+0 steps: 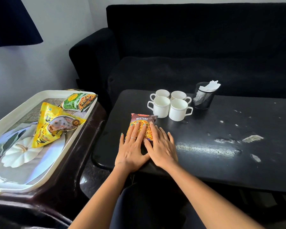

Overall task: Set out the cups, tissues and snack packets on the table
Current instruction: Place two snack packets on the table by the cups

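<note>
A black sofa (188,47) fills the far side of the view, behind a black table (221,154) whose top is scuffed with pale worn patches toward its right half. To the left of the table stands a dark brown side table (82,146), and on it lies a white tray (45,171) printed with a white pumpkin picture.

On the tray, a yellow packet (54,124) lies crumpled near the middle, and a green packet (79,101) leans at the tray's far right corner, partly over the rim.

On the table, a black mesh holder (203,96) stands near the far edge with white tissues (210,86) sticking out of its top. Just left of it, four white cups (169,104) stand upright in a tight two-by-two group, close together, handles pointing outward.

Nearer the table's front left corner, just in front of the cups, lies the mixture packet (142,124), flat on the table, its brown printed top end pointing toward the cups.

The left hand (132,149) lies flat with fingers straight and slightly spread, its fingers resting on the packet's left half. The right hand (162,147) lies flat beside it, fingers straight and spread, its index finger along the packet's right edge and the rest on the table. The two thumbs meet near the packet's near end.
</note>
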{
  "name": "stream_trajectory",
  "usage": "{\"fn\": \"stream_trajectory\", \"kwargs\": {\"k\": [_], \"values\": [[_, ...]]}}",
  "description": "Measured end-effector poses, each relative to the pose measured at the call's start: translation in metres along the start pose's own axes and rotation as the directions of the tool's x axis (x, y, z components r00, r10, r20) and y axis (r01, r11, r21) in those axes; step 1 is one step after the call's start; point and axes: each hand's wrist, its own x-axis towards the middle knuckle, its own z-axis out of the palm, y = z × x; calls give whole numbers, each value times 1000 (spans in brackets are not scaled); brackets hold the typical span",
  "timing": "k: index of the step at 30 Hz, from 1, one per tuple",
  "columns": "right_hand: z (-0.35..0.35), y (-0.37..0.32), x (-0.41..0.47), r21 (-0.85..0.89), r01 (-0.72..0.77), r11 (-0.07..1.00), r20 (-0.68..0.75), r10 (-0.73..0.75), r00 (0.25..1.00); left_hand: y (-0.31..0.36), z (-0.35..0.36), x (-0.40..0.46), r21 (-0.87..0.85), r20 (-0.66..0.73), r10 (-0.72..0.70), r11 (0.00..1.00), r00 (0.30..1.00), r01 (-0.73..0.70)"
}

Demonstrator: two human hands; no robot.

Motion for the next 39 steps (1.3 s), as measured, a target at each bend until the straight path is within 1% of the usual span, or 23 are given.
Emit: {"fn": "stream_trajectory", "kwargs": {"k": [5,9,11,13,16,18,22,23,25,29,31,32,33,34,35,36,37,38,39], "values": [[3,2,-1,21,-20,1000,-6,21,1000,2,0,2,20,5,-15,1000,1000,15],[2,-4,-13,76,-104,992,-37,107,994,4,-2,-7,-38,-40,-65,997,997,63],[2,-4,-26,59,-139,989,-29,141,990,5,-1,-15,-40,-34,-89,995,995,88],[2,-3,-40,-2,-155,988,-9,155,988,7,0,-26,-27,-5,-131,991,991,130],[-2,-2,-64,-99,-142,985,26,145,989,11,-4,-42,-12,57,-221,975,974,222],[-5,-2,-79,-124,-111,986,58,119,991,13,-12,-50,13,136,-244,969,960,245],[-14,-4,-100,-102,-46,994,160,62,985,10,-43,-65,76,307,-219,976,926,205],[-19,-6,-102,-91,-28,995,160,42,986,7,-54,-67,104,341,-214,976,915,190],[-29,-13,-101,-68,3,998,113,5,994,2,-82,-65,160,372,-219,972,902,170],[-48,-41,-88,50,57,997,42,-60,997,-1,-142,-60,153,316,-175,979,932,132],[-55,-63,-77,112,116,987,15,-118,993,-4,-168,-60,159,248,-131,983,960,93],[-58,-75,-71,138,151,979,0,-152,988,-7,-178,-62,144,188,-120,985,975,94],[-61,-86,-65,163,184,969,-11,-185,983,-10,-186,-64,100,106,-126,988,986,115],[-63,-98,-60,181,213,960,-17,-213,977,-15,-190,-67,16,0,-152,988,988,152],[-65,-110,-55,195,239,951,-21,-239,971,-23,-193,-73,-104,-114,-213,974,970,202],[-67,-122,-50,205,261,943,-24,-261,965,-29,-194,-78,-248,-203,-302,936,931,250],[-69,-132,-45,208,280,937,-26,-281,959,-35,-196,-80,-393,-235,-411,869,881,301],[-68,-145,-39,201,300,933,-17,-303,953,-46,-196,-83,-552,-220,-533,758,817,347],[-69,-155,-33,192,311,931,-10,-315,949,-54,-197,-84,-695,-172,-646,614,744,373]]}}
